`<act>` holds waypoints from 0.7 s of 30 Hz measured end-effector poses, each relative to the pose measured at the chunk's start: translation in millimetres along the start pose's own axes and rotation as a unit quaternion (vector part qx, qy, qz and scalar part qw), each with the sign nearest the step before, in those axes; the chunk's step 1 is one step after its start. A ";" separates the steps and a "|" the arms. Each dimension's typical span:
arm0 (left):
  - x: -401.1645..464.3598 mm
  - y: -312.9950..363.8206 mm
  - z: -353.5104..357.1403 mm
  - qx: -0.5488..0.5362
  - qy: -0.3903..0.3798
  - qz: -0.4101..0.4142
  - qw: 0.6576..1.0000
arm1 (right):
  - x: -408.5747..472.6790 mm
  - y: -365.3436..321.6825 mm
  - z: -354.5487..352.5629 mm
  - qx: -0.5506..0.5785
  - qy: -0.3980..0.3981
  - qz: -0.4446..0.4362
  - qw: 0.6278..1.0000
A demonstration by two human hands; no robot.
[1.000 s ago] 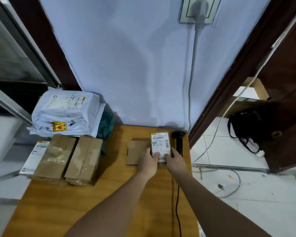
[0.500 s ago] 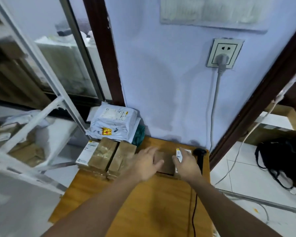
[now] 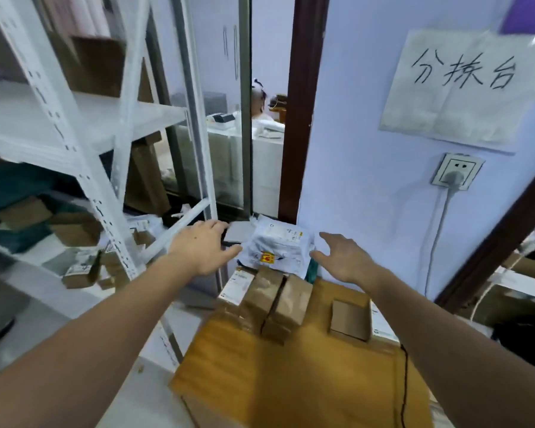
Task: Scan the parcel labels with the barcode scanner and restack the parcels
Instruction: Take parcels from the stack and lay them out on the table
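Observation:
A white plastic mailer parcel (image 3: 277, 247) with a yellow-red sticker lies at the far left corner of the wooden table (image 3: 294, 378), on top of other parcels. My left hand (image 3: 204, 245) is spread open at its left side. On the mailer's right, my right hand (image 3: 342, 256) is spread open too. Neither hand grips it. Two taped brown boxes (image 3: 278, 301) sit in front of the mailer. A small brown box (image 3: 349, 319) and a white labelled box (image 3: 383, 327) lie at the right. The scanner is hidden; only its black cable (image 3: 403, 384) shows.
A white metal shelf rack (image 3: 90, 168) with boxes stands at the left. A white labelled box (image 3: 237, 285) lies beside the taped boxes. A wall socket (image 3: 456, 174) with a grey plug and a paper sign (image 3: 457, 84) are on the wall. A dark doorframe (image 3: 491, 251) is at the right.
My view swung up and left. My right hand let go of the white labelled box, which now lies by the small brown box. Both hands moved out to either side of the white mailer.

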State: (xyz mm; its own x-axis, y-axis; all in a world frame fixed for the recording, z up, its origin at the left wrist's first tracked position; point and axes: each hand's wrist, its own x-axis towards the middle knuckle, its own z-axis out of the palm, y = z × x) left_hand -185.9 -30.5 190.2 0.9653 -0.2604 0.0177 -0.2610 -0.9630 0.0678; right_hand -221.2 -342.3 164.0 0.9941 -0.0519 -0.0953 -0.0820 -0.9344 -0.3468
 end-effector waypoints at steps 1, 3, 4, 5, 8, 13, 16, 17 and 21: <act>-5.4 -15.3 -2.5 -0.003 -0.003 0.003 1.000 | -3.5 -12.2 6.2 0.005 -0.002 0.009 1.000; -15.1 -38.8 -2.6 -0.003 -0.003 0.011 1.000 | -9.8 -31.9 20.6 0.008 -0.006 0.025 1.000; -19.4 -49.9 -2.3 0.001 -0.004 0.020 1.000 | -12.6 -42.2 27.6 0.007 -0.009 0.036 0.999; -22.5 -59.4 -0.8 0.003 -0.011 0.029 1.000 | -15.8 -51.4 34.0 0.004 -0.015 0.046 0.999; -23.5 -82.9 10.1 -0.007 -0.027 0.044 0.999 | -24.3 -73.0 51.3 -0.003 -0.031 0.073 0.997; 1.7 -96.0 34.7 -0.027 -0.058 0.073 0.995 | -19.5 -90.8 72.7 0.008 -0.034 0.117 0.993; 26.9 -93.6 54.3 -0.040 -0.071 0.095 0.992 | -1.2 -91.7 84.9 0.024 -0.034 0.142 0.989; 33.5 -92.6 60.8 -0.040 -0.079 0.103 0.991 | 4.6 -91.3 88.8 0.034 -0.033 0.147 0.988; 68.8 -90.2 84.3 -0.029 -0.115 0.117 0.986 | 37.3 -84.6 109.3 0.062 -0.028 0.175 0.982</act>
State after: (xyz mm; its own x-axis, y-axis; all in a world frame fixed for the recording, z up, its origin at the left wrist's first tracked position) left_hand -96.0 32.5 101.2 0.8514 -0.4904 -0.1858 -0.4695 -0.8707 0.1465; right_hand -185.0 -226.6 87.8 0.8980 -0.3401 -0.2793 -0.4301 -0.8123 -0.3938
